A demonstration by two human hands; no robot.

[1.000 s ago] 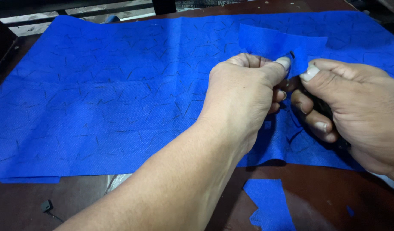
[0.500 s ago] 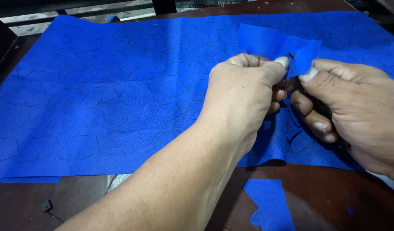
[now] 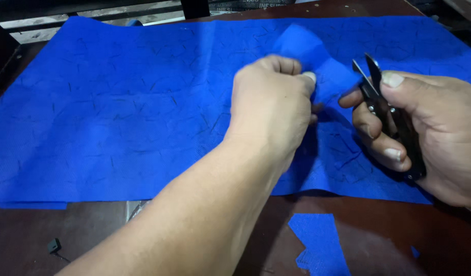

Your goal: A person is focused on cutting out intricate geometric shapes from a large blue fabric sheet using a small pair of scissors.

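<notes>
A: What does the cloth in front of you look like?

B: Your blue fabric sheet [image 3: 143, 117] is a bright, even blue with short dark thread marks scattered across it. It lies spread flat over most of the desk [image 3: 56, 230], reaching from the far edge almost to the near one. A loose flap [image 3: 307, 51] of the same blue stands up from it near the middle right.

A: And your hands?

B: Your left hand [image 3: 271, 107] is curled into a loose fist, with the fingertips pinching that raised flap. Your right hand [image 3: 424, 133] is closed around a pair of small black thread snips [image 3: 386, 110]; the thumb lies along the top and the fingers wrap underneath. The two pointed blades stand slightly apart, just beside the flap's edge. I cannot tell whether they touch it.

A: What about the surface around it?

B: The desk is dark reddish-brown and worn. A small blue offcut [image 3: 317, 245] lies on it near you, apart from the sheet, with a tiny blue scrap [image 3: 415, 251] to its right. A small black object [image 3: 54, 246] sits at the near left. Dark framing runs along the far edge.
</notes>
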